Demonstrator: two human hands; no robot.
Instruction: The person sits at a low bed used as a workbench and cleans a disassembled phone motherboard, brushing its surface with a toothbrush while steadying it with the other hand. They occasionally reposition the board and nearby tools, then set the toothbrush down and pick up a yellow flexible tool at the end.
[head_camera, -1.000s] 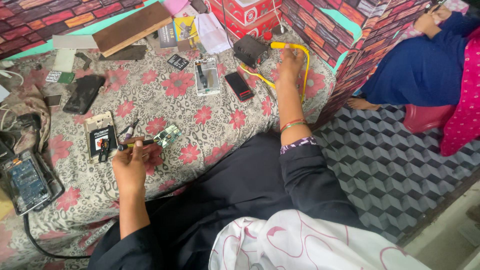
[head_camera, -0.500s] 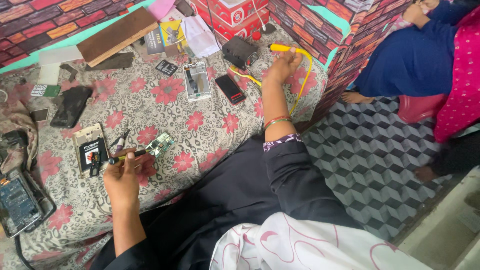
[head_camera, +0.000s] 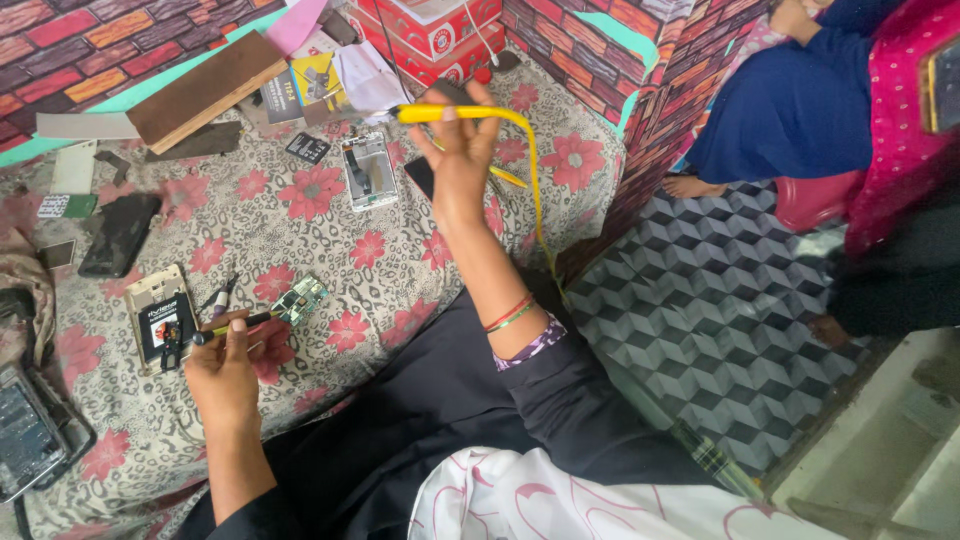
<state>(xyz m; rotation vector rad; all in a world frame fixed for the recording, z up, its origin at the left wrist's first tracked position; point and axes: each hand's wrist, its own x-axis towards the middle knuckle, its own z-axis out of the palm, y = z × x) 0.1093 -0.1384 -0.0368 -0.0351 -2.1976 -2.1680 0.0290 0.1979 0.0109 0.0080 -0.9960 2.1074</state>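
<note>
Right hand (head_camera: 462, 165) raised, gripping yellow soldering iron (head_camera: 445, 113) clear of cloth—left hand (head_camera: 225, 360) pinching small tool (head_camera: 235, 326), steadying green circuit board (head_camera: 300, 298).

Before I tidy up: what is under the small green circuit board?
The green circuit board lies on the floral cloth, by the tool in the left hand. Anything beneath the cloth is hidden.

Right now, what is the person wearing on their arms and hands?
Both arms have black sleeves pushed up, forearms bare. The right sleeve has a purple patterned cuff at its edge. Thin bangles, red and gold-green, circle the right forearm just above it. The left hand and right hand are bare, with no gloves; I cannot see any rings.
</note>
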